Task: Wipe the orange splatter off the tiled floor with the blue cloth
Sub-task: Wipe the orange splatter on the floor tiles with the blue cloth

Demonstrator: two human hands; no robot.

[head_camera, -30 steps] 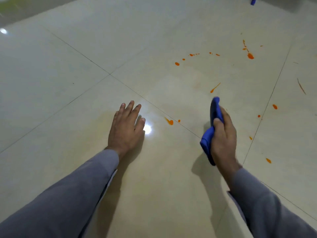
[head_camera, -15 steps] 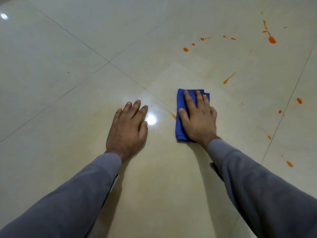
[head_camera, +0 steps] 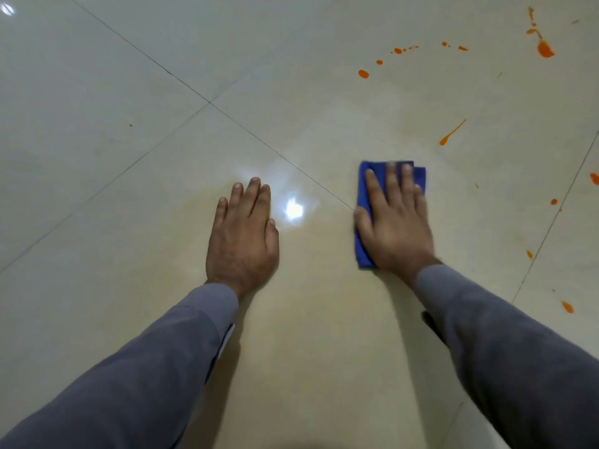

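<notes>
On the floor, right of centre: the blue cloth (head_camera: 364, 244) lies folded flat under the right hand (head_camera: 393, 226), its edges showing past the fingertips and along the thumb side.
Right hand: palm down, fingers straight and slightly spread, pressing the cloth onto the tile — nothing is gripped or pinched. Its outline is a little blurred.
Left hand (head_camera: 243, 234): flat on the bare tile, fingers straight and close together, holding nothing, well apart from the cloth.
Between the hands: a bright glare spot (head_camera: 294, 209) on the glossy tile and a thin grout line (head_camera: 278, 160) that runs diagonally to the cloth's left edge.
Orange splatter (head_camera: 545, 49): scattered ahead and to the right of the cloth, none touching it. A thin streak (head_camera: 452, 132) lies nearest, just beyond the fingertips; round drops (head_camera: 363, 73) form a row farther off; small spots (head_camera: 567, 306) dot the right side by another grout line.
Tiled floor (head_camera: 129, 222): large, smooth, pale cream squares, shiny — faint dull smears show around the hands.
Cloth texture: soft, matte, deep blue, rectangular with layered edges at the far right corner.
Sleeves (head_camera: 162, 367): grey, long, reaching both wrists.
</notes>
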